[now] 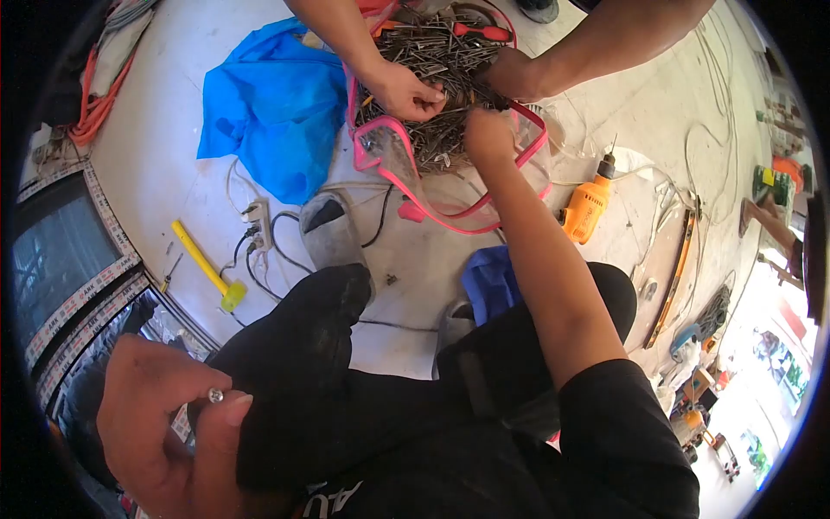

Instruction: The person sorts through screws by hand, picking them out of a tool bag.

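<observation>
A clear bag with pink trim (400,134) lies open at the top, full of metal screws and nails (432,52). My right hand (489,134) reaches into its near side; the fingertips are hidden among the screws. Close to the camera at the lower left, my left hand (169,424) pinches a screw (215,395) between thumb and forefinger, its head facing up. A co-worker's two hands are in the same bag, one at its left (405,91) with fingers pinched, the other at its right (514,73). A red-handled tool (482,32) rests on the screws.
Left of the bag lies a blue cloth (272,108). A power strip (258,223) with cables and a yellow hammer (203,268) are on the floor at left. An orange drill (587,208), bit upward, and a long level (674,272) lie at right. Framed panels (65,251) stand far left.
</observation>
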The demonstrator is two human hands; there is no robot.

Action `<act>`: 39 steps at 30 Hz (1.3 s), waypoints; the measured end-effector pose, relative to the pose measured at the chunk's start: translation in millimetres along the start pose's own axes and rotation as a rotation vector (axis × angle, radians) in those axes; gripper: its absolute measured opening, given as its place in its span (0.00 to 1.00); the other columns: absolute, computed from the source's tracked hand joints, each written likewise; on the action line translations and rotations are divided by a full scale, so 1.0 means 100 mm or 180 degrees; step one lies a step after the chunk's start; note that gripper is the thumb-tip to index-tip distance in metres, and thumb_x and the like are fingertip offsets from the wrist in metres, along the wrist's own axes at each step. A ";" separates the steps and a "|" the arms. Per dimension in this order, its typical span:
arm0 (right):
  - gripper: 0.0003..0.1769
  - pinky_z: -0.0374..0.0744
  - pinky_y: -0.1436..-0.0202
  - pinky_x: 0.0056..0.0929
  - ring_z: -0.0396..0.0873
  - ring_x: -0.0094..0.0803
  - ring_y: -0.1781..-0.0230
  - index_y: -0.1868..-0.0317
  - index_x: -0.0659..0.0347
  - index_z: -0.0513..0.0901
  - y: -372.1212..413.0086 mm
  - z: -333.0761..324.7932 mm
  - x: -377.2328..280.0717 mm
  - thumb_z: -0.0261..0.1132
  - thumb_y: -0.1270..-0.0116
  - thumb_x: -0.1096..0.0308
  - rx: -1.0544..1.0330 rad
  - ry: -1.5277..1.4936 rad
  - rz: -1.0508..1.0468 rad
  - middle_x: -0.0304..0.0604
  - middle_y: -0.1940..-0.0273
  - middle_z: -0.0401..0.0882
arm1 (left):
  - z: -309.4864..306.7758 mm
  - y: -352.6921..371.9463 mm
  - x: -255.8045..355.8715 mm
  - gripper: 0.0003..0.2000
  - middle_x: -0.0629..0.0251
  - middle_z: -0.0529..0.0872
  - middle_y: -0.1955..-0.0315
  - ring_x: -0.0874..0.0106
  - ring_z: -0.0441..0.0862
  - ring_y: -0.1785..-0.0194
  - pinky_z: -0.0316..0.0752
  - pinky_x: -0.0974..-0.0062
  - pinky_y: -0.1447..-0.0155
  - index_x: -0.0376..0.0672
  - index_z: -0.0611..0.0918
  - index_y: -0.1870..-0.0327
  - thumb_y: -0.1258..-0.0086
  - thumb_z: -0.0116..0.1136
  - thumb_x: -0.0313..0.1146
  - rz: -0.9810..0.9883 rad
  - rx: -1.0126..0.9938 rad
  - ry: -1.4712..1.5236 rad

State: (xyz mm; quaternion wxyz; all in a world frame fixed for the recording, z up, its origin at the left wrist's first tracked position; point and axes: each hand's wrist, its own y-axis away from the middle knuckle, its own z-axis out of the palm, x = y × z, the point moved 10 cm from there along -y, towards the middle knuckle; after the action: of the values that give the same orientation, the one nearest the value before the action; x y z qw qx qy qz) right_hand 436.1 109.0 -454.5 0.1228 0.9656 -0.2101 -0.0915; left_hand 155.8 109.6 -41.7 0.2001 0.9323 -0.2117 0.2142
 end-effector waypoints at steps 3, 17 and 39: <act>0.08 0.83 0.61 0.50 0.86 0.53 0.65 0.65 0.64 0.83 -0.16 0.01 0.18 0.63 0.36 0.68 0.0334 -0.0122 -0.0025 0.59 0.65 0.86 | -0.01 0.02 -0.08 0.08 0.62 0.73 0.72 0.72 0.68 0.67 0.62 0.73 0.60 0.36 0.77 0.68 0.38 0.63 0.30 -0.0131 -0.0042 -0.0026; 0.12 0.83 0.62 0.51 0.86 0.55 0.64 0.57 0.61 0.79 0.34 0.32 -0.56 0.60 0.31 0.61 -0.0303 -0.0624 -0.0735 0.56 0.66 0.86 | -0.05 -0.06 0.07 0.05 0.59 0.77 0.72 0.67 0.73 0.67 0.67 0.71 0.58 0.37 0.79 0.68 0.43 0.63 0.25 0.0066 0.0227 0.0230; 0.11 0.82 0.65 0.49 0.86 0.49 0.69 0.65 0.64 0.84 -1.36 2.14 0.42 0.67 0.39 0.63 -0.1882 0.0492 -0.2969 0.60 0.66 0.86 | -0.71 0.42 -0.86 0.06 0.53 0.81 0.70 0.53 0.80 0.60 0.75 0.58 0.55 0.37 0.81 0.66 0.35 0.62 0.30 -0.0186 0.1708 0.1155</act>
State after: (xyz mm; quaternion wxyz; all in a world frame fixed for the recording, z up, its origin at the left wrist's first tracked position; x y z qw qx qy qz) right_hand 476.8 168.3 -700.8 0.3500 0.8846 0.2838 -0.1202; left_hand 43.4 134.5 -12.4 -0.0123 0.9041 -0.0817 0.4192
